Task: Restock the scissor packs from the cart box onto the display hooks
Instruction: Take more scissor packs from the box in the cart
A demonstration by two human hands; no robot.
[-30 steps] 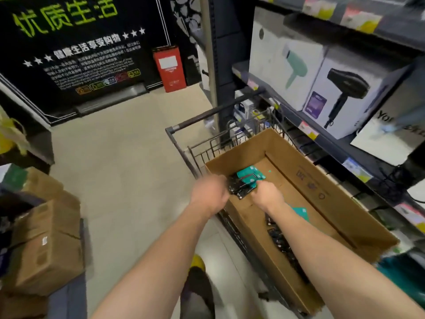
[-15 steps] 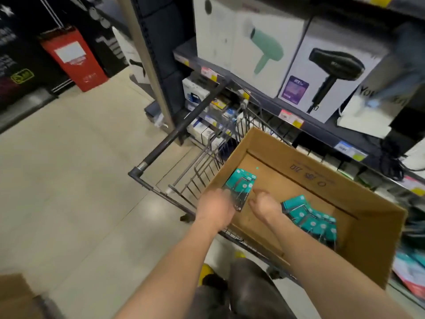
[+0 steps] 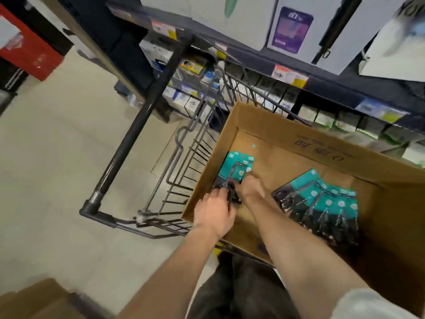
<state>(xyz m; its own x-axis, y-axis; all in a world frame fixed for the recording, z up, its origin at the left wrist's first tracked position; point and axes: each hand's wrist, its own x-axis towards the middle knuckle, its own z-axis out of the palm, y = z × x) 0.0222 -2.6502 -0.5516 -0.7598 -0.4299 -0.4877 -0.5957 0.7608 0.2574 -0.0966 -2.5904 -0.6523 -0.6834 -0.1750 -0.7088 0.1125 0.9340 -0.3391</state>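
Head camera looks steeply down into a cardboard box [image 3: 299, 143] riding in a wire cart [image 3: 184, 157], which fills the centre and right of the frame. Both hands meet at the box's left end: the left hand [image 3: 215, 214] and the right hand [image 3: 249, 191] are closed together on a small stack of scissor packs [image 3: 236, 166], gripping its dark lower part while the teal card tops stick up toward the upper middle of the frame. A second, fanned-out batch of packs [image 3: 322, 201] lies flat on the box floor at centre right, untouched. By my reading, the step in hand is the pick-up: gathering a handful out of the box before any hanging. No display hooks show here; only shelving [image 3: 287, 63] with boxed goods runs across the top. The next move likely calls for lifting the stack clear of the box wall, squaring the cards so their hang holes line up, and turning toward the hooks.
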